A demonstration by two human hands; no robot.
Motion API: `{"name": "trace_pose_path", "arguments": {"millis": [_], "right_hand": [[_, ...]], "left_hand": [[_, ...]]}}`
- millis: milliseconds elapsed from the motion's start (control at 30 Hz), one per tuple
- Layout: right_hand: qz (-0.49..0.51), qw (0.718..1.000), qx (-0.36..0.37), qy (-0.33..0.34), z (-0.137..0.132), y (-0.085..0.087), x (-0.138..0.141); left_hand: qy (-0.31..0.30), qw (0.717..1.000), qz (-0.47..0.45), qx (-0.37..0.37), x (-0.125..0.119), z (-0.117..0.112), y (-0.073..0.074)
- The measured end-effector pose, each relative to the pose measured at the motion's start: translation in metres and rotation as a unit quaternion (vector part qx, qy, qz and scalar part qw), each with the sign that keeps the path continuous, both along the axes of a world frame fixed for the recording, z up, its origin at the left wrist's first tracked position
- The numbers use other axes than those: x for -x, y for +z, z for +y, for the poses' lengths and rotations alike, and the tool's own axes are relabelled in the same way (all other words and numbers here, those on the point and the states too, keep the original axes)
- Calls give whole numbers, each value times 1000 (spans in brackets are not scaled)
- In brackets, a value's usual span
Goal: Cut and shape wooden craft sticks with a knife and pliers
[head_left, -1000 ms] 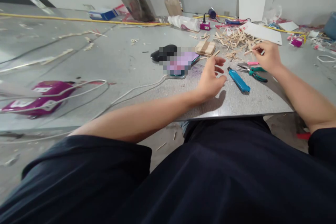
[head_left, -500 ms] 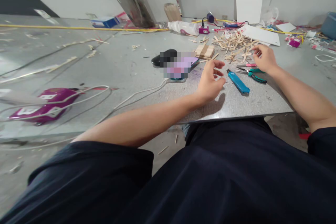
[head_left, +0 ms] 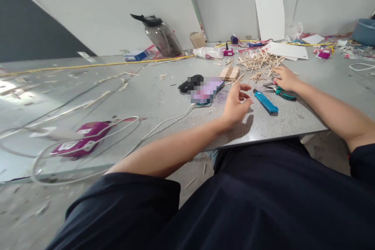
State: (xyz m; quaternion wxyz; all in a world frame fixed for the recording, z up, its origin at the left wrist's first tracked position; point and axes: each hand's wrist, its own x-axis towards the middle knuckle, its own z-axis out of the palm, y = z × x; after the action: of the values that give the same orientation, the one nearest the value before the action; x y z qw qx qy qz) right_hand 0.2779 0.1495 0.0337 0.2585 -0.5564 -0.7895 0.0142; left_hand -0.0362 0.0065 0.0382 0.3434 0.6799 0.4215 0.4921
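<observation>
My left hand (head_left: 236,103) rests on its edge on the grey table (head_left: 152,97), fingers loosely curled and apart, holding nothing, just left of a blue utility knife (head_left: 266,101). My right hand (head_left: 284,78) lies palm down over the green-handled pliers (head_left: 283,93) and a small pink thing, at the near edge of a pile of thin wooden sticks (head_left: 259,60). Its fingertips are bent down and what they touch is hidden. A stack of flat wooden sticks (head_left: 229,73) lies beside the pile, and a phone (head_left: 206,90) sits left of my left hand.
A purple power strip (head_left: 80,143) with white cables (head_left: 123,125) lies at the near left. At the back stand a dark water bottle (head_left: 162,39), a white sheet (head_left: 271,15) against the wall, a fallen glue bottle (head_left: 209,52) and scattered craft bits. The table's front edge runs by my lap.
My right hand has drawn back from the stick pile and come down over the pliers. The left hand has stayed in place. The camera has tilted up, showing more of the wall.
</observation>
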Motion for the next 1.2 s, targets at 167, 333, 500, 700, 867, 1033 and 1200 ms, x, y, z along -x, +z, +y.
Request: {"name": "trace_pose_path", "arguments": {"millis": [167,333,500,700,867,1033,1200], "right_hand": [[8,1000,-3,-14,-10,7,4],[29,999,-31,32,-37,22,18],[8,994,17,110,-77,26,45],[-34,985,45,162,-116,22,78],[-29,985,54,160,-115,19,85],[-29,989,64,130,-114,23,83],[-57,989,81,113,-123,36,86]], "left_hand": [[3,1000,-3,4,0,2,0],[-48,999,10,-17,-1,3,-4],[15,980,184,-74,11,28,2],[132,926,348,-64,51,85,21],[70,906,416,-29,57,127,20],[94,890,445,-25,33,162,15],[139,852,505,-4,15,161,11]]}}
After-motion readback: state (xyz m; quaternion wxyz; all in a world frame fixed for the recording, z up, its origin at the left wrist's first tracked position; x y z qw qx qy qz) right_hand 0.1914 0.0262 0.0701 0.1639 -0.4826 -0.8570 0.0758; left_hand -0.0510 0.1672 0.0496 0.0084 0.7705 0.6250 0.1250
